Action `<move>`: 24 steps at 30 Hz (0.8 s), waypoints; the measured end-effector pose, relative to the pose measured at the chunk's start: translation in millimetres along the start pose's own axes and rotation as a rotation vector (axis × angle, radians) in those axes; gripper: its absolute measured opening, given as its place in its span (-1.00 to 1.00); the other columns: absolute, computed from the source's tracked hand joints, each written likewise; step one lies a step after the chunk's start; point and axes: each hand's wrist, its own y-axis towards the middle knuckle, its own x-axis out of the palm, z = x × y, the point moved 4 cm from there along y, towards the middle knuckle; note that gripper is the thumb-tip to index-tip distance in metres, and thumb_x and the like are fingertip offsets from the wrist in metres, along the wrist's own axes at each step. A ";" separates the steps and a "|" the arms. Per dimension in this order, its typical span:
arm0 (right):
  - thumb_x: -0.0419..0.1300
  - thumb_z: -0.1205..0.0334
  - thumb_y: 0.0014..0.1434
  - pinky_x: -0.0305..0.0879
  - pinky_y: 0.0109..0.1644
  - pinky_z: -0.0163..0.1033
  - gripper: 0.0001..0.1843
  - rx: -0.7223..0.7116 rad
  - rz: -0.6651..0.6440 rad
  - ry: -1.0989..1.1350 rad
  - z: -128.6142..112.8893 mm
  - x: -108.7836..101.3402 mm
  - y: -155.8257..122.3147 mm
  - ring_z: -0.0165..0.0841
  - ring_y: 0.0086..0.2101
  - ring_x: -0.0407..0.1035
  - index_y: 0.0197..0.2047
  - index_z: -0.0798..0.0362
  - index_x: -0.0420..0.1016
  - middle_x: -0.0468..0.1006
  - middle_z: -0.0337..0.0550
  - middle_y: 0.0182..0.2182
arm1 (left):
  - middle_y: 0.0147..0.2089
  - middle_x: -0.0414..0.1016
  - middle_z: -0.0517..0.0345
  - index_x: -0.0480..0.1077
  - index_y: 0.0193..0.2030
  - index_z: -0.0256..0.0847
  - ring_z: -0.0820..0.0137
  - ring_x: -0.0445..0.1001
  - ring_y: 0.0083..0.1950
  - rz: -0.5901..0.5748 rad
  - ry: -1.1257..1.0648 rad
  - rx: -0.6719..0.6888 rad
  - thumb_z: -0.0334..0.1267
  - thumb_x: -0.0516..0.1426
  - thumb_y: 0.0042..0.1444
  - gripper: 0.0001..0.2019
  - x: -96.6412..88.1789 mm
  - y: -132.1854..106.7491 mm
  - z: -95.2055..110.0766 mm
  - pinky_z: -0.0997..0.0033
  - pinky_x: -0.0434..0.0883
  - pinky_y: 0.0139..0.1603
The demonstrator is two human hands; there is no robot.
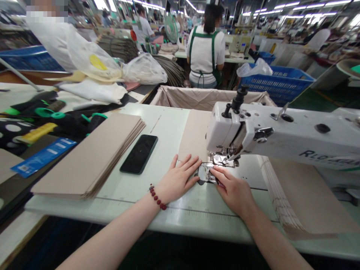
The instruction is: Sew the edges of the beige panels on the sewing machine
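A beige fabric panel (192, 137) lies flat on the sewing table, its right side running under the head of a white sewing machine (233, 129). Fingers spread, my left hand (180, 178) rests with its fingertips on the panel's near edge, left of the metal needle plate (204, 174). My right hand (234, 191) is at the front of the presser foot (223, 159), fingers curled together. A small dark reddish thing shows under these fingers; most of it is hidden, so its kind is unclear.
Left on the table are a black phone (139, 153) and a stack of beige panels (95, 153). More panels (306, 195) lie right, under the machine arm. Thread spools (60, 118) crowd the far left. A cloth-lined bin (180, 95) stands behind; a person (206, 48) is beyond.
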 end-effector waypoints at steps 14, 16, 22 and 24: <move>0.07 0.30 0.25 0.45 -0.06 -0.22 -0.50 0.011 -0.011 -0.008 -1.2 0.0 0.5 -0.31 0.05 0.38 0.24 -0.19 0.27 0.31 -0.27 0.24 | 0.45 -0.08 0.17 -0.15 0.44 0.01 0.20 -0.16 0.46 -0.001 0.023 -0.011 0.01 -0.14 0.37 -0.44 1.8 0.7 -0.6 -0.04 -0.22 0.40; 0.08 0.30 0.24 0.45 -0.04 -0.22 -0.49 0.007 -0.007 -0.005 -1.2 -0.6 0.7 -0.31 0.04 0.38 0.24 -0.18 0.27 0.32 -0.26 0.23 | 0.45 -0.06 0.16 -0.15 0.44 0.01 0.20 -0.15 0.46 0.005 0.023 -0.010 0.01 -0.14 0.37 -0.44 1.6 0.9 -0.5 -0.04 -0.21 0.40; 0.07 0.31 0.25 0.45 -0.05 -0.23 -0.50 0.008 -0.001 0.002 -0.9 -0.5 0.9 -0.30 0.07 0.36 0.23 -0.18 0.28 0.32 -0.27 0.23 | 0.45 -0.06 0.15 -0.14 0.44 -0.01 0.19 -0.15 0.46 0.000 0.018 -0.009 0.02 -0.14 0.36 -0.44 0.6 0.7 -0.5 -0.04 -0.20 0.40; 0.06 0.31 0.25 0.45 -0.05 -0.23 -0.51 0.010 -0.003 0.001 -0.8 -0.3 0.7 -0.31 0.06 0.36 0.23 -0.18 0.28 0.31 -0.28 0.23 | 0.45 -0.07 0.16 -0.13 0.44 -0.01 0.19 -0.16 0.46 -0.001 0.018 -0.012 0.02 -0.14 0.36 -0.44 0.3 0.7 -0.7 -0.04 -0.20 0.40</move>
